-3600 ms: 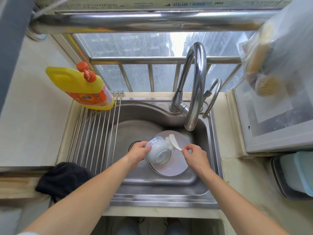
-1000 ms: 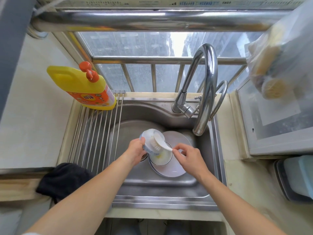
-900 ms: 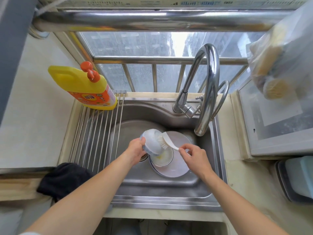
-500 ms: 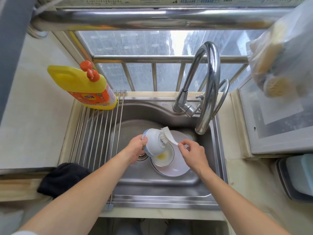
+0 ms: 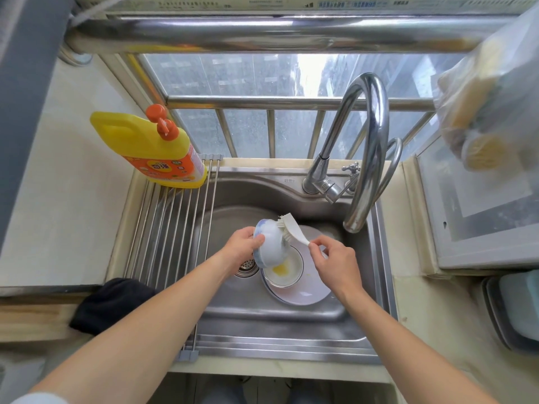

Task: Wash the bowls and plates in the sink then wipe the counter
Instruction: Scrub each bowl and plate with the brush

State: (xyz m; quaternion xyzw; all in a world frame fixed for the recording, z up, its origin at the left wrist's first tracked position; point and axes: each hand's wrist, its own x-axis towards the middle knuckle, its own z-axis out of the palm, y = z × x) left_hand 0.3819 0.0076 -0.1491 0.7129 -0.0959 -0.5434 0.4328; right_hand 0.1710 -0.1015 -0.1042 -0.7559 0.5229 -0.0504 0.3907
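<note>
Midway through washing, my left hand (image 5: 243, 245) grips a bowl (image 5: 269, 245) above the sink (image 5: 280, 322) drain while my right hand (image 5: 332, 262) pinches a brush (image 5: 291, 228) scrubbing its outside. Below it, another bowl (image 5: 287, 269) and plate (image 5: 303, 291) wait; counter unwiped.

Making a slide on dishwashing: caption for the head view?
Left hand tilts a bowl over the sink while right hand scrubs its outside with a white brush.

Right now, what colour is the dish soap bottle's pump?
Orange, on the yellow dish soap bottle; head view.
</note>
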